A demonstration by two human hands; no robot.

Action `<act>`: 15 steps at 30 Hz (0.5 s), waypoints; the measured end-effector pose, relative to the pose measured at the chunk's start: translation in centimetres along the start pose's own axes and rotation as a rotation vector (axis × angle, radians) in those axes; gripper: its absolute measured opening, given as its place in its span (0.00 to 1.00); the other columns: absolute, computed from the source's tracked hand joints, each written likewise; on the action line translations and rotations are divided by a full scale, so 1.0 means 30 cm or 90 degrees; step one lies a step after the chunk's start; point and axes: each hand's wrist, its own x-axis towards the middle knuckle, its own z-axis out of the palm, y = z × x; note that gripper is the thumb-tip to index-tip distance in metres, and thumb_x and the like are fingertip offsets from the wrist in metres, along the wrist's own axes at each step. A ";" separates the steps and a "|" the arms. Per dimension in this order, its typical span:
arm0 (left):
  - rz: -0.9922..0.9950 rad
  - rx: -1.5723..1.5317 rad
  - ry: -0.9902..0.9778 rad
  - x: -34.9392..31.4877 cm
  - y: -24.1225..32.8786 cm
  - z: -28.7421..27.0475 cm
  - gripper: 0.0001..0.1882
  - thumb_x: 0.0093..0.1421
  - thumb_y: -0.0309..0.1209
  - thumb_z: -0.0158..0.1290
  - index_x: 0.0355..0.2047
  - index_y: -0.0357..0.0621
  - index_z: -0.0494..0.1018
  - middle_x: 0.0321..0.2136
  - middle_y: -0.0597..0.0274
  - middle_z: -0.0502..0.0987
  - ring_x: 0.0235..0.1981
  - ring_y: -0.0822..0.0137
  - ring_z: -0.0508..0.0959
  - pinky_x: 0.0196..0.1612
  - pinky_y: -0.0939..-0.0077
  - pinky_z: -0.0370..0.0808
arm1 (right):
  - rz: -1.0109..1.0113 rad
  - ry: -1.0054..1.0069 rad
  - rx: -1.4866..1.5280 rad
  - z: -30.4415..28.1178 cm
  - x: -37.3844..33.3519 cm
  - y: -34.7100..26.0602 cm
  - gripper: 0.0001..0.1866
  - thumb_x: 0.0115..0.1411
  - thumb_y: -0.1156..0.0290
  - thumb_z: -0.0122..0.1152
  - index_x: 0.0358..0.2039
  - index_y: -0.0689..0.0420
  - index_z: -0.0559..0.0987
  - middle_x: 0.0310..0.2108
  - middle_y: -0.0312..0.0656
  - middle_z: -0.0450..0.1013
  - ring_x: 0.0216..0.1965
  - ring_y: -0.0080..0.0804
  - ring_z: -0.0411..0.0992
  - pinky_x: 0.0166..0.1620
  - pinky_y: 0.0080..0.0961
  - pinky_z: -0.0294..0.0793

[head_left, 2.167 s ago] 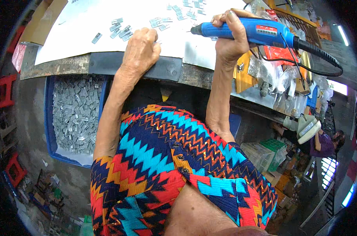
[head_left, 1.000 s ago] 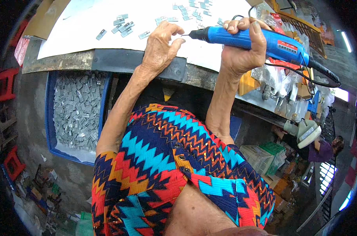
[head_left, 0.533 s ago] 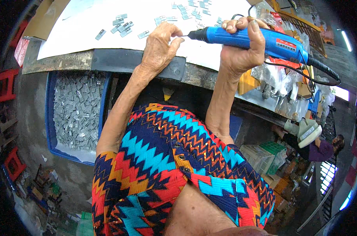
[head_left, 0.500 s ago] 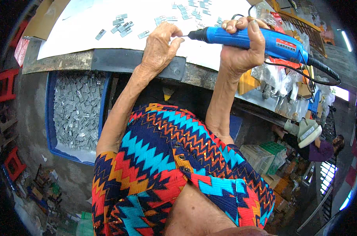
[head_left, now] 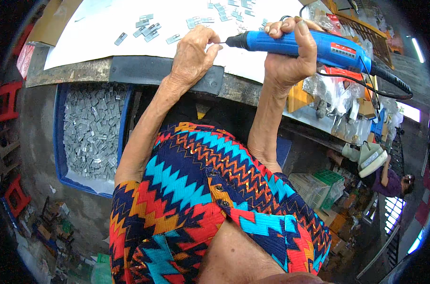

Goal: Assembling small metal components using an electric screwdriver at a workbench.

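Observation:
My right hand [head_left: 293, 59] is wrapped round a blue electric screwdriver [head_left: 283, 42], which lies level with its black nose pointing left. Its thin bit reaches the fingertips of my left hand [head_left: 193, 54]. Thumb and forefinger of that hand are pinched at the bit's tip, and what they hold is hidden. The left wrist rests by a dark pad [head_left: 139, 70] on the table's front edge. Beyond the left hand, small grey metal plates [head_left: 151, 33] lie scattered on the white tabletop [head_left: 94, 35].
Below the table at left stands a blue-edged bin [head_left: 58, 137] full of similar grey pieces [head_left: 94, 128]. Plastic bags [head_left: 340, 90] and a black cord [head_left: 392, 94] crowd the right. A person [head_left: 390, 182] is at the far right, beside a pale machine part [head_left: 372, 163].
Both hands and the screwdriver stay almost in place, with only a slight shift of the whole view. The person at far right has raised an arm.

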 end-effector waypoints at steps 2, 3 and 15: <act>0.006 0.003 0.001 0.000 0.005 -0.002 0.07 0.48 0.26 0.55 0.26 0.37 0.71 0.23 0.57 0.72 0.22 0.65 0.72 0.26 0.74 0.69 | -0.005 -0.010 -0.015 0.003 -0.002 -0.001 0.08 0.48 0.74 0.51 0.31 0.59 0.69 0.21 0.41 0.66 0.21 0.32 0.66 0.31 0.34 0.65; 0.007 0.009 -0.002 0.000 0.007 -0.003 0.07 0.48 0.26 0.54 0.26 0.37 0.70 0.23 0.57 0.72 0.22 0.64 0.72 0.26 0.73 0.69 | -0.010 -0.020 -0.029 0.006 -0.003 -0.001 0.08 0.48 0.75 0.50 0.31 0.59 0.69 0.21 0.42 0.66 0.21 0.32 0.66 0.31 0.34 0.65; 0.032 0.022 0.003 -0.002 0.007 0.000 0.05 0.46 0.23 0.52 0.25 0.36 0.69 0.22 0.54 0.70 0.25 0.59 0.72 0.29 0.69 0.69 | -0.077 -0.058 -0.091 0.015 -0.007 0.017 0.09 0.50 0.74 0.49 0.33 0.62 0.68 0.20 0.42 0.66 0.19 0.31 0.65 0.29 0.33 0.67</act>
